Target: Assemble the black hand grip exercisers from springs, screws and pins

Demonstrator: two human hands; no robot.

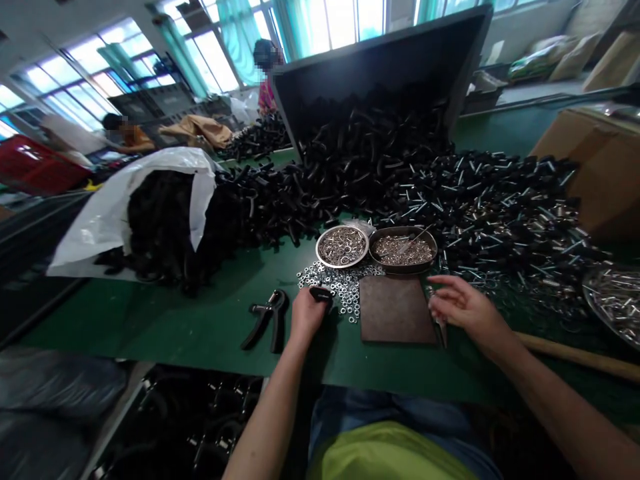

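L hand (306,316) grips blk part (321,294) beside nuts (345,291) on grn table (200,340). R hand (463,305) at R edge of brn pad (397,310), fingers part-curled by metal tool (443,333); can't tell if they're grasping it.

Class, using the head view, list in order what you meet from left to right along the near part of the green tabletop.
Black hand grip → left hand → brown square plate → right hand → wooden stick

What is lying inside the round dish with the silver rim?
Small metal pieces, some ring-shaped, lie in the dish. The lower pieces and the dish's bottom cannot be seen, because the top layer covers them.
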